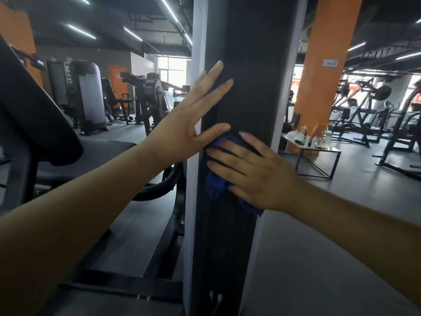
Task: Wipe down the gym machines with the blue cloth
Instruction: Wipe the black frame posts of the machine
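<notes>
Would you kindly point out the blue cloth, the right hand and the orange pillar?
blue cloth (216, 188): head view, bunched lower fold.
right hand (257, 176): head view, back of hand.
orange pillar (323, 65): head view, front face.

- The cloth (218, 185) was dark blue, plain, without pattern.
- The machine's upright panel (246, 87) was black, with pale grey-white edge strips (200, 30).
- The building column (323, 65) was orange, bearing a small white label (330, 62).
- The floor (307, 247) was plain grey.
- The ceiling (114, 14) was dark, with white strip lights.
</notes>
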